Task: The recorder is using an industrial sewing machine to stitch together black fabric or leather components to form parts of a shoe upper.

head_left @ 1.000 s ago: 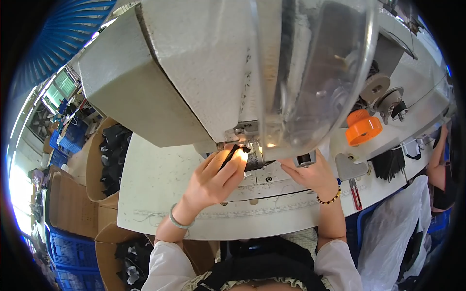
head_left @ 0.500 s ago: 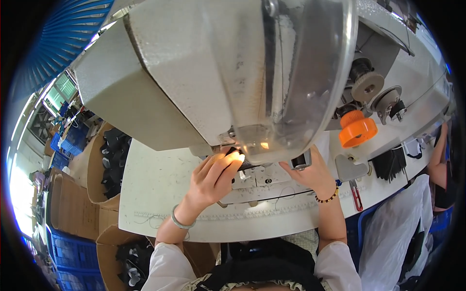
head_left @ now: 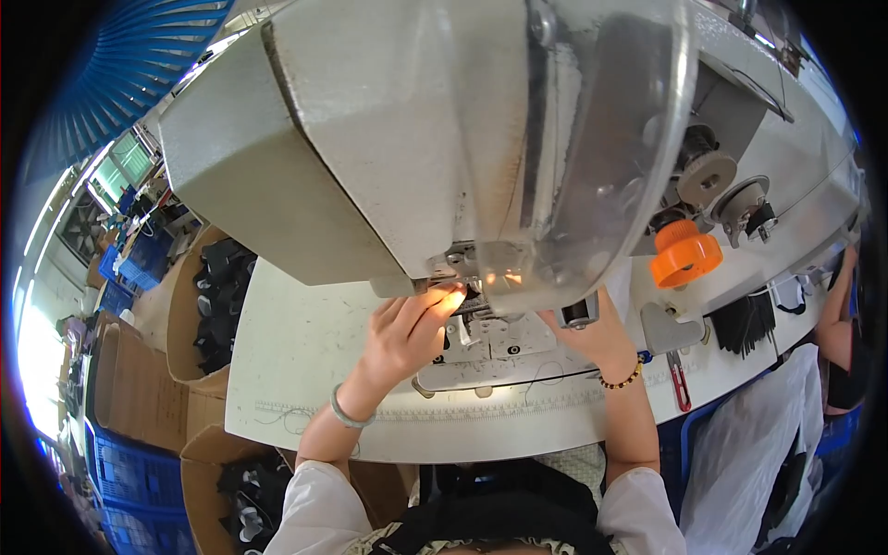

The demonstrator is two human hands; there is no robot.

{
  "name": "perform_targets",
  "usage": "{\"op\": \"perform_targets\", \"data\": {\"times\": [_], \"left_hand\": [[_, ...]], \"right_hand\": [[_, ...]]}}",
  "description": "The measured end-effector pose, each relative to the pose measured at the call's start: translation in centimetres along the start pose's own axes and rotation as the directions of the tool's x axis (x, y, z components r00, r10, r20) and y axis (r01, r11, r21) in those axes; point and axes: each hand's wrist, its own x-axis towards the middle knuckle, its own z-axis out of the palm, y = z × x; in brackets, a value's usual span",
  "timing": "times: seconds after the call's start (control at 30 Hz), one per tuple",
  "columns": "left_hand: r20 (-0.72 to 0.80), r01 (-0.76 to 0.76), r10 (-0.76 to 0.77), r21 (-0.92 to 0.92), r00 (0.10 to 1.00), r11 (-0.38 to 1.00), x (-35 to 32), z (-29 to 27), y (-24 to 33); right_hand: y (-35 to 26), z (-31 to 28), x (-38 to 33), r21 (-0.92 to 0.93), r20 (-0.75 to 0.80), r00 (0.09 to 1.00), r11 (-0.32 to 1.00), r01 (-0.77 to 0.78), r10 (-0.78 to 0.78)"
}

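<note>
A large pale sewing machine (head_left: pixel 370 139) with a clear plastic guard (head_left: pixel 638 185) fills the upper middle. Beneath its head, at the lit needle area, my left hand (head_left: pixel 404 335) has its thumb and fingers pressed together. A small dark bit shows beside the fingertips, but what they pinch cannot be made out. My right hand (head_left: pixel 601 340) is right of the needle area, by a metal block (head_left: pixel 579 313). Its thumb points left, while the other fingers are hidden behind the block and guard. A white presser part (head_left: pixel 467 331) shows between the hands.
An orange knob (head_left: pixel 685 253) and tension discs sit on the machine's right. Red-handled snips (head_left: pixel 680 384) and black strips (head_left: pixel 743 324) lie on the white table (head_left: pixel 305 370). Cartons (head_left: pixel 199 314) of dark pieces stand left; a clear plastic bag (head_left: pixel 754 444) hangs right. Another person's arm (head_left: pixel 835 310) shows far right.
The view has shifted slightly, so the machine appears further right. My left fingertips have drawn a little away from the dark bit at the needle area. My right hand stays by the metal block.
</note>
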Motion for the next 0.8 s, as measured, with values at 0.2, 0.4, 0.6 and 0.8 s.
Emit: {"op": "perform_targets", "data": {"times": [0.2, 0.4, 0.6, 0.8], "left_hand": [[-0.010, -0.001, 0.001, -0.006, 1.000, 1.000, -0.5, 0.5, -0.2], [-0.011, 0.059, -0.059, -0.013, 0.998, 0.998, -0.3, 1.0, -0.8], [0.051, 0.206, -0.202, -0.096, 0.978, 0.974, -0.7, 1.6, -0.8], [-0.029, 0.153, -0.157, -0.110, 0.987, 0.982, -1.7, 2.3, -1.5]], "right_hand": [[0.1, 0.1, -0.1, 0.016, 0.013, 0.999, 0.999, -0.052, 0.052], [0.5, 0.1, -0.4, 0.007, 0.122, 0.980, 0.987, -0.159, 0.157], [0.7, 0.3, -0.6, -0.061, 0.034, 0.997, 0.996, -0.061, 0.063], [0.3, 0.3, -0.6, 0.027, 0.119, 0.978, 0.984, -0.174, 0.169]]}}
